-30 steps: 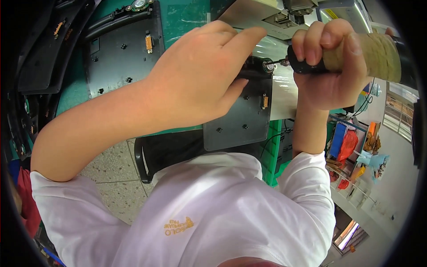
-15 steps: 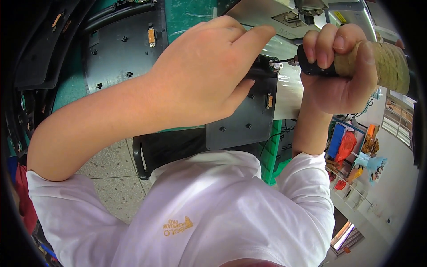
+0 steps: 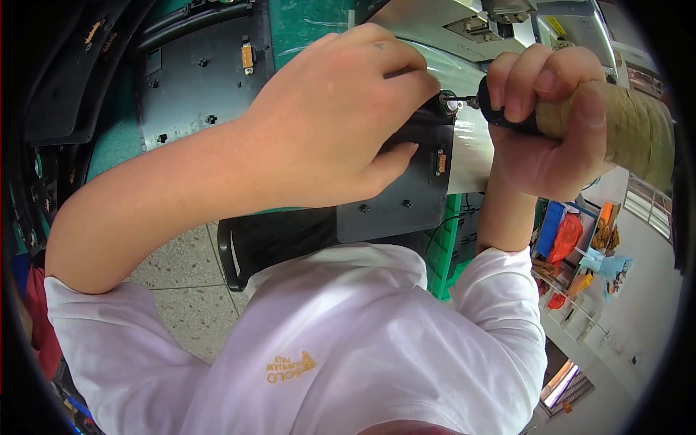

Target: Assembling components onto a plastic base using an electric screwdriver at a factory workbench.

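Note:
My right hand (image 3: 547,123) is wrapped round an electric screwdriver (image 3: 638,130), whose body is covered in tan tape with a black front end. Its thin bit points left and meets a small round metal-and-white fitting (image 3: 449,104) at the end of a black panel's thick rolled edge. On that black panel (image 3: 395,206) are small black clips and an orange-brown connector (image 3: 441,162). My left hand (image 3: 341,116) is closed over the rolled edge beside the fitting, index finger bent and thumb lower on the panel. Most of its fingertips are hidden behind the hand.
Another black panel (image 3: 196,90) lies on the green work surface (image 3: 308,25) to the left, with more stacked black panels (image 3: 72,72) at the far left. Grey metal equipment (image 3: 442,25) stands behind my hands. A green crate (image 3: 442,254) and a black chair (image 3: 275,243) are below.
My left index finger has bent down toward the fitting from a more outstretched pose. The screwdriver's rear end has dropped, tilting it, and my right hand has shifted slightly with it.

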A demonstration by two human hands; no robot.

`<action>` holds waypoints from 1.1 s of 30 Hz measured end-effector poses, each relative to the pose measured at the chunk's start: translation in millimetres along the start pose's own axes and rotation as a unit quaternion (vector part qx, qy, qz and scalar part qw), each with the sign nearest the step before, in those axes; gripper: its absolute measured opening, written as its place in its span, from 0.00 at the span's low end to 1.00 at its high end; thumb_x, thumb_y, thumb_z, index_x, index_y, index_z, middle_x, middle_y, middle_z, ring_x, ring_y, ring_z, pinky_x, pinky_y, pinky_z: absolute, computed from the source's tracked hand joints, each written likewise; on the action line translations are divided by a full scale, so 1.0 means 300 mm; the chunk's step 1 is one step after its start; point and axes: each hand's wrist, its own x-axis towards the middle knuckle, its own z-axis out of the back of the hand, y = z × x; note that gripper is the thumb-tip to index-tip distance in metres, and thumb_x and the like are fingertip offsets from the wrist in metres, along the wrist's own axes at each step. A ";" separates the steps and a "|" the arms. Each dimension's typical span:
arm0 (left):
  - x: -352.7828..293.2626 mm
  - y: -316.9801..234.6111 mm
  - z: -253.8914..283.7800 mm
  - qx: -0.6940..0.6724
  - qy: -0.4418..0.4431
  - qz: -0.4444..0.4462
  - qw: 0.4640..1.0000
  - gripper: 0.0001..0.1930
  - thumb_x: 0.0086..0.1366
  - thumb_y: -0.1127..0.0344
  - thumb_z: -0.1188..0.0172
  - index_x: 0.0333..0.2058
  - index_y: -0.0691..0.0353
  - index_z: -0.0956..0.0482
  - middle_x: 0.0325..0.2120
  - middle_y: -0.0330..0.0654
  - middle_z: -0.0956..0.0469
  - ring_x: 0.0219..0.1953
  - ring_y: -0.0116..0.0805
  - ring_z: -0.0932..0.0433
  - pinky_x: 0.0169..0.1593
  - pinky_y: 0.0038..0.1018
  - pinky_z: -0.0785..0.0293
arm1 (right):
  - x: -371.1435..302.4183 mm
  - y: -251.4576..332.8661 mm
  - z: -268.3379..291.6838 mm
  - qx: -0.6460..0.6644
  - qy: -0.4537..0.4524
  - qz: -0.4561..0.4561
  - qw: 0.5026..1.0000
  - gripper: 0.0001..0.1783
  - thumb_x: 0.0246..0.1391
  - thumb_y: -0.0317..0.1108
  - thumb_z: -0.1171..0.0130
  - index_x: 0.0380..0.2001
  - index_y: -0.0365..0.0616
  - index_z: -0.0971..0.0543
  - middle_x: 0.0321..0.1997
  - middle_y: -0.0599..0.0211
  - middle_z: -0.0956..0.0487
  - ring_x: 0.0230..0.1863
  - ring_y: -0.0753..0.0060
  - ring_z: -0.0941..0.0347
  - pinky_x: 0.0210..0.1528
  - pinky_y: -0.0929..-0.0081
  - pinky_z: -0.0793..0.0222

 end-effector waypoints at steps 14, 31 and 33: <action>-0.004 0.004 -0.004 0.021 -0.003 -0.019 1.000 0.26 0.50 0.63 0.31 0.49 0.66 0.21 0.51 0.51 0.25 0.54 0.53 0.27 0.57 0.43 0.28 | -0.004 -0.001 0.014 0.014 0.000 -0.009 1.000 0.21 0.69 0.46 0.63 0.38 0.38 0.29 0.27 0.66 0.33 0.28 0.73 0.37 0.36 0.68 0.38; -0.002 0.002 -0.004 0.030 0.003 -0.019 0.999 0.28 0.50 0.62 0.32 0.51 0.65 0.22 0.52 0.51 0.25 0.54 0.53 0.26 0.56 0.43 0.28 | 0.001 0.014 0.037 0.063 0.009 -0.012 0.998 0.24 0.68 0.47 0.63 0.39 0.37 0.27 0.28 0.66 0.32 0.31 0.75 0.36 0.37 0.70 0.39; -0.001 0.002 -0.003 0.029 0.004 -0.020 0.999 0.28 0.50 0.62 0.32 0.51 0.65 0.22 0.52 0.51 0.25 0.54 0.54 0.26 0.56 0.43 0.28 | 0.003 0.014 0.034 0.069 0.021 -0.025 0.997 0.23 0.68 0.47 0.63 0.39 0.36 0.27 0.29 0.66 0.32 0.30 0.75 0.36 0.37 0.70 0.39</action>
